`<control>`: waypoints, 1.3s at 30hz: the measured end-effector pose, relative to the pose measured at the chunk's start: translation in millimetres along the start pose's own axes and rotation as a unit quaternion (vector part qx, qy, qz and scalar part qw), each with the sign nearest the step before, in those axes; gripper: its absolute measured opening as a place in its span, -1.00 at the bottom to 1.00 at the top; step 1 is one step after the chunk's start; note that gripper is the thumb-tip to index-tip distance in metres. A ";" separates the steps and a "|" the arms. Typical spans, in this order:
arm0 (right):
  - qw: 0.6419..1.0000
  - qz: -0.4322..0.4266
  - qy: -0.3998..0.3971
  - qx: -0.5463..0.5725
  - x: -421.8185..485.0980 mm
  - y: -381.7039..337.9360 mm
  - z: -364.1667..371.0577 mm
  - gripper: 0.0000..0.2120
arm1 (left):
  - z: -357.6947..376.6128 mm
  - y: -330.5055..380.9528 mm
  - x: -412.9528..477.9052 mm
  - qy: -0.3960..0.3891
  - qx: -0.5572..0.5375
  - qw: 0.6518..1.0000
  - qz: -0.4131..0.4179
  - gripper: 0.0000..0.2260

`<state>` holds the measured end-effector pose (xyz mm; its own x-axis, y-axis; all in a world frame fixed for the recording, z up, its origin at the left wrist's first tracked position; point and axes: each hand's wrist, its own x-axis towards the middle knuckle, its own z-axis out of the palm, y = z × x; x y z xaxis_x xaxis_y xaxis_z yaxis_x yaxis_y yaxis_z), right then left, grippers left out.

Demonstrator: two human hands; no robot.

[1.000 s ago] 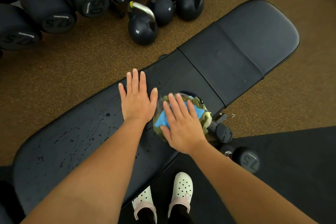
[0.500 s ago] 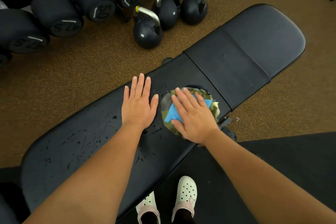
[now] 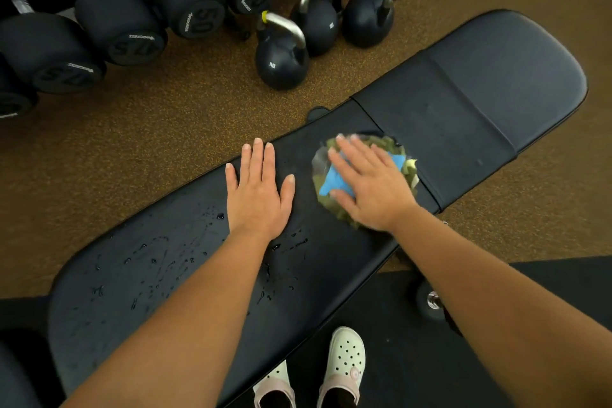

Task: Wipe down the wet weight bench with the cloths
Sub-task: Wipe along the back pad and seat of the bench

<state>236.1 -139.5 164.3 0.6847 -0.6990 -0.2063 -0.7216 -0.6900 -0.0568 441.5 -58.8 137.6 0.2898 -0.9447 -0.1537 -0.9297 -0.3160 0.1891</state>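
The black weight bench (image 3: 463, 103) runs diagonally under both hands. The left hand (image 3: 258, 195) lies flat on the padding, palm down, fingers straight and close together, thumb spread to the side; it holds nothing. Just beside it, on the thumb side, the right hand (image 3: 371, 185) presses flat on the cloths (image 3: 331, 182) — a bunch of olive-green and blue fabric, with a pale yellow edge showing beyond the little-finger side. The fingers of this hand are spread open over the fabric and are a little blurred; they do not curl around it.

The cloths lie on the bench close to the seam between the long pad and the shorter pad, which is past the right fingertips. Behind the left wrist and under the left forearm, many water drops (image 3: 159, 262) sit on the padding. The part of the bench beyond the right hand looks dry.

Ahead of the fingertips, on the brown floor, stand three kettlebells (image 3: 281, 60), and farther to the left side a row of dumbbells (image 3: 132, 30). Below the forearms, near the bench edge, are two pale clogs (image 3: 344, 364) — the person's feet.
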 end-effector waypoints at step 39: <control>0.999 0.009 0.027 -0.029 64.6 -22.6 -5.1 -0.40 | 3.6 -1.3 -0.9 0.030 -0.006 1.000 -0.005 -0.45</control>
<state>297.2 -170.1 157.2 0.6778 -0.7190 -0.1538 -0.7273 -0.6863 0.0027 441.6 -57.2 134.0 0.3126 -0.9448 -0.0978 -0.9240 -0.3263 0.1994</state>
